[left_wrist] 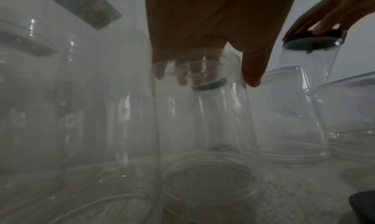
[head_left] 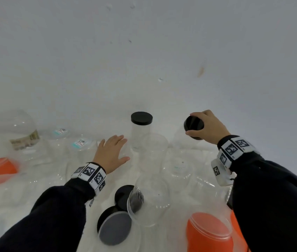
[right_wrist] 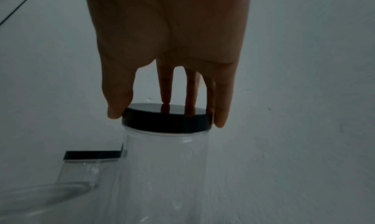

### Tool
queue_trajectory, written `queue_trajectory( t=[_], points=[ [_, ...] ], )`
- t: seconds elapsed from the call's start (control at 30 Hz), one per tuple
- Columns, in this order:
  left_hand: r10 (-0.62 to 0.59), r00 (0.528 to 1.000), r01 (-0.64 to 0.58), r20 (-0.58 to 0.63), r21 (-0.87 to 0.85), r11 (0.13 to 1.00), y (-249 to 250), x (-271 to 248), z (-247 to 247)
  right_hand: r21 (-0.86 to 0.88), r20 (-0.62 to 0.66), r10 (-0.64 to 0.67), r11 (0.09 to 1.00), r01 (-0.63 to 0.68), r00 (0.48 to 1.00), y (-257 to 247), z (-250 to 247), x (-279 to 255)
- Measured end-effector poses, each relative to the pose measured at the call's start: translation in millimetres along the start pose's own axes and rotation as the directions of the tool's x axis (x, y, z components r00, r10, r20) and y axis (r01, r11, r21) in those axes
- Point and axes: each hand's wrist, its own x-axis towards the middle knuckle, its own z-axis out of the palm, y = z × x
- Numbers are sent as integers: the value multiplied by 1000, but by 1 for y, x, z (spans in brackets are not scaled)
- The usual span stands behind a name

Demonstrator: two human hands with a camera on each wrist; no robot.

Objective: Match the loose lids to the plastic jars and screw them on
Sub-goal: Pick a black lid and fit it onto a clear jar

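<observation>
A: Item one, right hand [head_left: 210, 127]?
B: Upper right of the head view; fingers and thumb grasping a black lid [right_wrist: 167, 119] seated on a clear jar [right_wrist: 165, 171].
A: Left hand [head_left: 110, 153]?
B: Centre frame, fingers spread and relaxed, holding nothing, above upturned clear jars [head_left: 153, 151].
A: Others?
B: Capped jar [head_left: 141, 131] at centre; loose black lids [head_left: 115, 226] lower centre.

No telling which kind of room this is: a bare, scuffed white wall [head_left: 144, 51] is rising behind a white surface [head_left: 7, 206] that is carrying clear plastic jars [head_left: 151, 153], black lids [head_left: 124, 197] and orange containers [head_left: 209, 233].
</observation>
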Motion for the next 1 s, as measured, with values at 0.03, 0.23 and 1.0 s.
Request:
queue_trajectory(
  t=[0.03,0.23,1.0],
  points=[
    [-4,1000,4,-4,7,1000,1,0,0,-11,24,-7,1000,7,1000,2,3,6],
    [-12,1000,11,-12,-7,1000,2,-1,0,-67,142,-20,997,30,990,11,17,34],
    [-29,998,27,-48,-50,998,2,-2,2,-148,289,-89,980,136,953,14,28,58]
  ],
)
